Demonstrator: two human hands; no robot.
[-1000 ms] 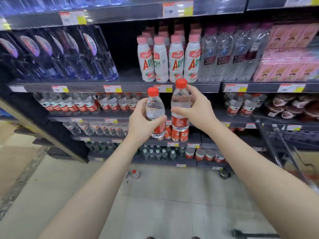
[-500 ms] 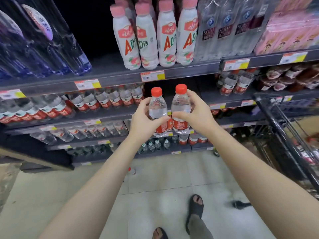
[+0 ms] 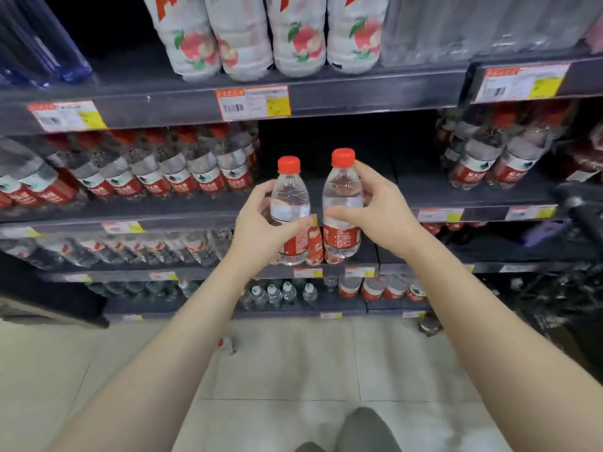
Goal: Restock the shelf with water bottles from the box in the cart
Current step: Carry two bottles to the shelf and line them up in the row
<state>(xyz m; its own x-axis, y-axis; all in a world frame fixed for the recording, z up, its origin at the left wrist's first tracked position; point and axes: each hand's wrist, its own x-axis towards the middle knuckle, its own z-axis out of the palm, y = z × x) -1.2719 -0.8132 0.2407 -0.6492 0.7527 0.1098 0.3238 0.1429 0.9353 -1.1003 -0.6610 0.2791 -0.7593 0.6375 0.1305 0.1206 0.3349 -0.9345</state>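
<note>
My left hand (image 3: 261, 226) grips a small clear water bottle (image 3: 289, 197) with a red cap and red label, held upright. My right hand (image 3: 375, 208) grips a second, matching water bottle (image 3: 342, 197) right beside it, a little higher. Both bottles hover in front of a dark gap (image 3: 342, 148) in the shelf (image 3: 424, 197), between a row of the same red-label bottles (image 3: 182, 171) on the left and a few more red-label bottles (image 3: 489, 158) on the right. The cart's dark handle (image 3: 584, 210) shows at the right edge; the box is out of view.
White peach-label bottles (image 3: 241, 37) stand on the shelf above. Lower shelves hold smaller bottles (image 3: 277, 293) and red-lidded tubs (image 3: 381, 287). A small bottle (image 3: 228, 345) lies on the tiled floor (image 3: 293, 370). My foot (image 3: 365, 429) is at the bottom edge.
I have stepped closer to the shelf, and the view has dropped from the upper shelves. Both hands, still holding the bottles, now sit level with the gap in the red-label row.
</note>
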